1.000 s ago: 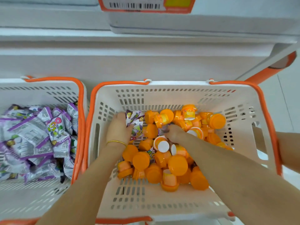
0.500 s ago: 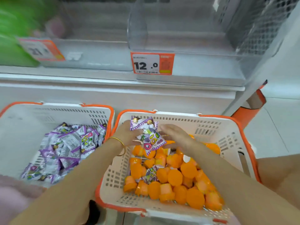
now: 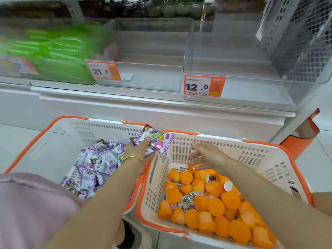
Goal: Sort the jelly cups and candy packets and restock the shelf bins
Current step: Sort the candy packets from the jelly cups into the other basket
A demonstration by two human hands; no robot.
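Pinched in the left hand [image 3: 138,151], candy packets [image 3: 156,141] hang at the left basket [image 3: 48,128] rim, right hand [image 3: 206,155] spread empty; one stray packet [image 3: 188,200] lies among jelly cups [image 3: 215,205], shelf bins [image 3: 242,94] unfilled.

L hand [image 3: 139,151] curled, gripping — R hand [image 3: 206,156] open, splayed.

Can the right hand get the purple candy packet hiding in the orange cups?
Probably yes: the open right hand hovers above the orange plastic jelly cups, and the purple candy packet peeks out between them, only partly covered.
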